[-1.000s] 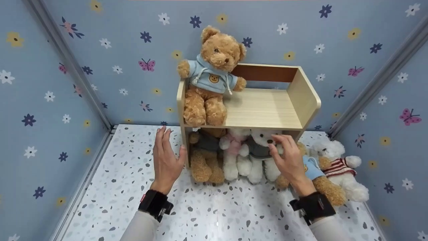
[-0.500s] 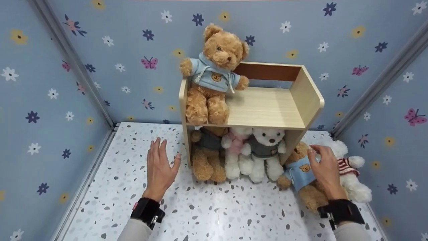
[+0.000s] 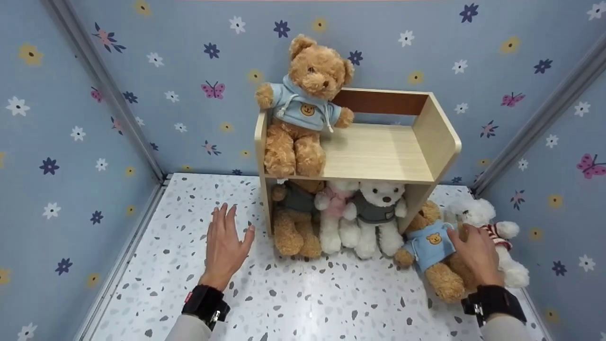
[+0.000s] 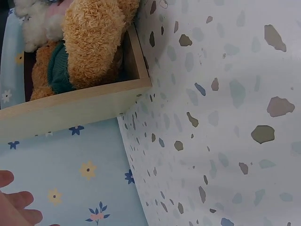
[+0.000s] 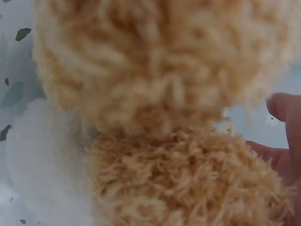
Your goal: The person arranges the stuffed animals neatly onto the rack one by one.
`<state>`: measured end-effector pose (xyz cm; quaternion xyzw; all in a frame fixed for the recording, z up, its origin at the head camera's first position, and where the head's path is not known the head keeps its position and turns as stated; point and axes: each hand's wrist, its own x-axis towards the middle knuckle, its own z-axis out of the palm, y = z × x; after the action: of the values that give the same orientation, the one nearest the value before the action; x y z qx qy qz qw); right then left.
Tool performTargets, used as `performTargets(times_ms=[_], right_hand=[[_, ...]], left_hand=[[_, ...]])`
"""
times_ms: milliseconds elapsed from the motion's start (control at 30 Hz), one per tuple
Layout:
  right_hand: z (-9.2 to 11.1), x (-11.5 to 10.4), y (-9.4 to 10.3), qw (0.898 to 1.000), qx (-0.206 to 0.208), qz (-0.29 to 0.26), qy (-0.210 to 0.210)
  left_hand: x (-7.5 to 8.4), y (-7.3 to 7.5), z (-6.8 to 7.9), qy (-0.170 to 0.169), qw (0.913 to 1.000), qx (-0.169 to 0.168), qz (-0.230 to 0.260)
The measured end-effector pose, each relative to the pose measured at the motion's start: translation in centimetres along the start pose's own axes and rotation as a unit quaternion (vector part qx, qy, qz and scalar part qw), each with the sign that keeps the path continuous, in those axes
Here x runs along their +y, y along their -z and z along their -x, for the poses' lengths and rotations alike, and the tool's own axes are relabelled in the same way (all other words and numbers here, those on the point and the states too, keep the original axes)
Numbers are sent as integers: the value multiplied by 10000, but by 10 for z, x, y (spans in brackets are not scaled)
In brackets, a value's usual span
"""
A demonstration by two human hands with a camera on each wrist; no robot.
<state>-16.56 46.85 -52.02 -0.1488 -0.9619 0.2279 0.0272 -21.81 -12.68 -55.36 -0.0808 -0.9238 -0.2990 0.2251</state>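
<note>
My right hand point(image 3: 480, 255) is at the side of a brown teddy bear in a light blue hoodie point(image 3: 428, 248), which leans to the right of the shelf. Its thumb lies beside the hoodie, and the other fingers reach over the bear's far side. In the right wrist view, brown fur point(image 5: 183, 179) fills the picture, with the thumb and a finger point(image 5: 294, 122) spread apart beside it. Behind this bear sits a white teddy in a red-striped sweater point(image 3: 513, 272), partly hidden by the hand. My left hand point(image 3: 225, 251) hovers over the floor left of the shelf, fingers straight, holding nothing.
A two-tier wooden shelf point(image 3: 378, 151) stands against the back wall. On its top left sits a brown bear in a blue hoodie point(image 3: 300, 111). Below sit a brown bear point(image 3: 291, 232), a pink-dressed one point(image 3: 336, 206) and a white one in grey point(image 3: 376, 210). Patterned walls enclose the speckled floor point(image 3: 331, 303).
My right hand has moved right and down from in front of the shelf's lower tier to the blue-hoodie bear on the floor. The left hand has drawn back a little from the shelf.
</note>
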Motion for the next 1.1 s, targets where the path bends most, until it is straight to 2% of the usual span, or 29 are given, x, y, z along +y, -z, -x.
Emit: performTargets(times_ms=[167, 333, 467, 600, 733, 833, 1100], right_hand=[[1, 2, -3, 9969, -515, -46, -588], [0, 13, -5, 9848, -1258, -6, -1200], [0, 19, -6, 9702, -2024, -63, -1334], [-1, 24, -9, 9613, -2411, -379, -1278], [-3, 30, -15, 9514, -2552, -1038, -1376], [-3, 33, -16, 9442, -2509, -1497, -1521], [8, 30, -13, 9540, -1818, -2036, -1241]], left_hand=[[-2, -1, 2, 9, 10000, 52, 52], [-2, -3, 6, -104, 9996, 216, 177], [-4, -3, 8, -184, 9993, 297, 164], [-5, -4, 11, -169, 9993, 313, 129], [-6, -4, 14, -145, 9994, 310, 92], [-7, -4, 15, -123, 9994, 327, 67], [-10, -4, 16, -98, 9992, 379, 82]])
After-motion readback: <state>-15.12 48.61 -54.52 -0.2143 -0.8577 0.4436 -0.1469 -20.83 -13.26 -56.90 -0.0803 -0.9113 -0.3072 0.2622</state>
